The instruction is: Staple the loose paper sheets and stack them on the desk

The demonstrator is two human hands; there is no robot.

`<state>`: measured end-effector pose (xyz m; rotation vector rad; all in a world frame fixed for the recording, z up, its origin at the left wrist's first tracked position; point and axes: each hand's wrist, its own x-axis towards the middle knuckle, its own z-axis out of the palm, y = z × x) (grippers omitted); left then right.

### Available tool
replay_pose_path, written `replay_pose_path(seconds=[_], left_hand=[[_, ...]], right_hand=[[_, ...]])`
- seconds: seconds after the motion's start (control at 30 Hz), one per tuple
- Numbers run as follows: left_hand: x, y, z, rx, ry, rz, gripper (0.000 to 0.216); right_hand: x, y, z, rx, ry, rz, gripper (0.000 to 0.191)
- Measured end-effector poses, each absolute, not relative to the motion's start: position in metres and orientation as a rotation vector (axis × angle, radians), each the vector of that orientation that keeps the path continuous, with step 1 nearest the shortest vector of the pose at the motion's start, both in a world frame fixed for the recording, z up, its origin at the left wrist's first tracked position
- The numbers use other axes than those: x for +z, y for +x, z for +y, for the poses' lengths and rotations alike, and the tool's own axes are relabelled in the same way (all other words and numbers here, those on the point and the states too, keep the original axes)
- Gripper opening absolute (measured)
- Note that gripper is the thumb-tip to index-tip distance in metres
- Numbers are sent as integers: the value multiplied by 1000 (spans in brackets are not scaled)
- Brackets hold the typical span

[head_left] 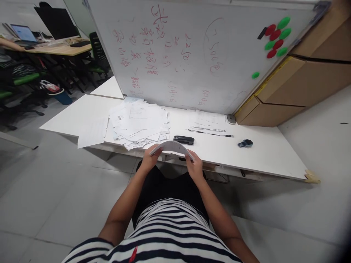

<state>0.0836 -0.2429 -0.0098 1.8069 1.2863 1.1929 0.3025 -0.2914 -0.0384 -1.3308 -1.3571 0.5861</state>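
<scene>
A small stack of paper sheets [172, 146] arches upward between my two hands, just over the front edge of the table. My left hand [150, 159] grips its left end, and my right hand [194, 166] grips its right end. Right behind the paper lies a black stapler [184, 140] on the white table [214, 149]. To the left spreads a large untidy pile of printed papers [137, 122], with one sheet hanging past the table edge. A neater stack of papers [210, 121] lies further back on the right, with a dark pen [211, 133] along its front.
A whiteboard [192, 54] with red writing and round magnets stands along the table's back. Cardboard boxes [296, 84] are stacked at right. A dark wristwatch [245, 143] lies on the right of the table. Someone's arm [11, 44] rests at a desk far left.
</scene>
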Motion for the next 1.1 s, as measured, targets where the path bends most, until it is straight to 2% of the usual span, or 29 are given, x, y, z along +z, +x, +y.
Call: replay_pose_path(seconds=[0.1, 0.23, 0.6, 0.73, 0.8, 0.9, 1.03, 1.1], left_hand=[[-5, 101, -246, 1260, 1886, 1190, 31], [0, 115, -259, 1337, 1992, 1047, 30], [-12, 143, -254, 1095, 1574, 1217, 35], [-2, 149, -254, 1114, 1566, 1115, 42], [1, 154, -238, 1083, 1699, 1093, 38], [1, 169, -199, 901, 2171, 1165, 36], [-10, 197, -155, 425, 2636, 1211, 60], [-13, 206, -143, 259, 2688, 1211, 54]], right_hand=[[-40, 304, -293, 589, -1441, -1246, 39], [-36, 309, -303, 471, -1366, -1298, 37], [-52, 334, -325, 522, -1542, -1263, 34], [-55, 361, -359, 639, -1608, -983, 33], [-60, 380, -375, 668, -1672, -740, 37], [-71, 406, -392, 667, -1659, -449, 41], [-74, 424, -401, 737, -1570, -219, 43], [-68, 424, -400, 815, -1571, -176, 42]])
